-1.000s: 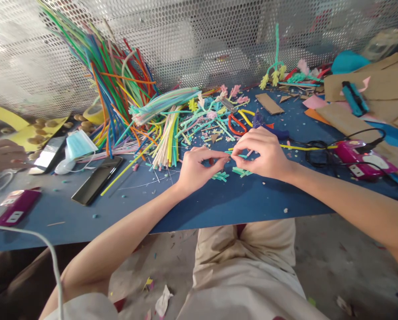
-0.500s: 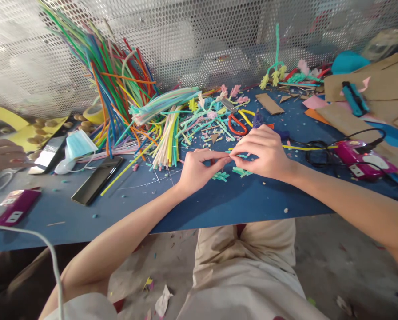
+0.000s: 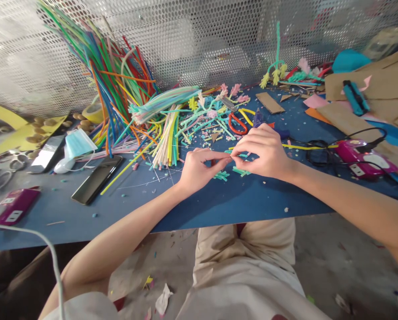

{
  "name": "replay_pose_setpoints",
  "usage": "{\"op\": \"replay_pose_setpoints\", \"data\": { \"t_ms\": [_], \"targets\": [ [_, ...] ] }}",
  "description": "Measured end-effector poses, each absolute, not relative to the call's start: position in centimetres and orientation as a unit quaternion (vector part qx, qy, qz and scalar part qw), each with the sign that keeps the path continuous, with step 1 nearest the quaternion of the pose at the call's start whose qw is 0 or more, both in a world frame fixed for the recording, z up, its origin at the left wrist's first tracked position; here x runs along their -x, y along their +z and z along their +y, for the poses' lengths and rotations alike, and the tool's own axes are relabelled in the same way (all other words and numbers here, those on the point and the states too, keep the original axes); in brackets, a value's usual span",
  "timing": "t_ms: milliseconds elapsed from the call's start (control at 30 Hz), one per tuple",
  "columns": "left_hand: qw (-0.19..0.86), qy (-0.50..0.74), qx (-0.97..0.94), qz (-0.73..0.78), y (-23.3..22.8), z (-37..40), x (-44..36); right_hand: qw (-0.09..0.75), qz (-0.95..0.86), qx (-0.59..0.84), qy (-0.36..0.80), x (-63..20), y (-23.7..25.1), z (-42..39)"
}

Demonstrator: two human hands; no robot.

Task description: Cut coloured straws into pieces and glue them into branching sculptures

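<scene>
Fingertips met at the centre of the frame, just above the blue table (image 3: 219, 204). The left hand (image 3: 197, 171) was curled nearly closed, thumb and forefinger pinched on the near end of a short teal pipe-cleaner piece (image 3: 236, 155). The right hand (image 3: 264, 151), also closed to a pinch, gripped the same piece from the other side, its remaining fingers folded loosely over the top (so the middle of the piece was mostly hidden between the two hands). Only small teal tips showed past the knuckles, and how the piece was bent could not be told.

Directly under the hands, on the table, lay two small teal bundles (image 3: 221, 176), just apart from the fingers and not touched. Behind the hands, toward the upper middle of the frame, sat red-handled scissors (image 3: 236, 124) among scattered cut scraps. A big sheaf of coloured pipe cleaners (image 3: 115, 89) leaned against the perforated metal screen (image 3: 199, 40) in the upper left. A black phone (image 3: 97, 179) lay flat left of centre, with a blue face mask (image 3: 79, 144) beyond it. At the right edge, a pink glue gun (image 3: 364, 156) rested beside its black cable, well apart from the hands.
</scene>
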State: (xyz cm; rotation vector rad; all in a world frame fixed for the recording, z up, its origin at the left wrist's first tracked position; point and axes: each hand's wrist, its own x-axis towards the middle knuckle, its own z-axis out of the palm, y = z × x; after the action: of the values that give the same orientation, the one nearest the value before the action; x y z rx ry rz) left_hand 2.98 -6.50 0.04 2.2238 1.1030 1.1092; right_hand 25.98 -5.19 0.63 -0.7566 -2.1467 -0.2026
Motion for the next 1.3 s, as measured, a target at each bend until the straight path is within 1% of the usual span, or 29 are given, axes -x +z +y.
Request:
{"op": "replay_pose_setpoints", "data": {
  "t_ms": [167,533,867,1100,1200,1300],
  "targets": [
    [0.209,0.404,-0.799,0.393,0.07,-6.55,-3.04,0.426,-0.851,0.293,-0.092,-25.87,0.69,-5.11],
    [0.280,0.414,-0.765,0.406,0.36,-6.82,-3.07,0.446,-0.844,0.280,-0.099,-25.88,0.65,-4.96],
    [0.302,0.427,-0.743,0.419,0.18,-6.63,-3.02,0.443,-0.842,0.292,-0.093,-26.10,0.79,-4.91],
    [0.299,0.424,-0.742,0.425,0.13,-6.47,-2.96,0.466,-0.823,0.322,-0.050,-26.29,0.73,-4.71],
    [0.296,0.423,-0.745,0.423,0.06,-6.43,-2.93,0.458,-0.835,0.304,-0.029,-26.37,0.59,-4.69],
    [0.295,0.424,-0.745,0.422,0.01,-6.43,-2.93,0.445,-0.846,0.291,-0.031,-26.29,0.49,-4.74]
  ]
}}
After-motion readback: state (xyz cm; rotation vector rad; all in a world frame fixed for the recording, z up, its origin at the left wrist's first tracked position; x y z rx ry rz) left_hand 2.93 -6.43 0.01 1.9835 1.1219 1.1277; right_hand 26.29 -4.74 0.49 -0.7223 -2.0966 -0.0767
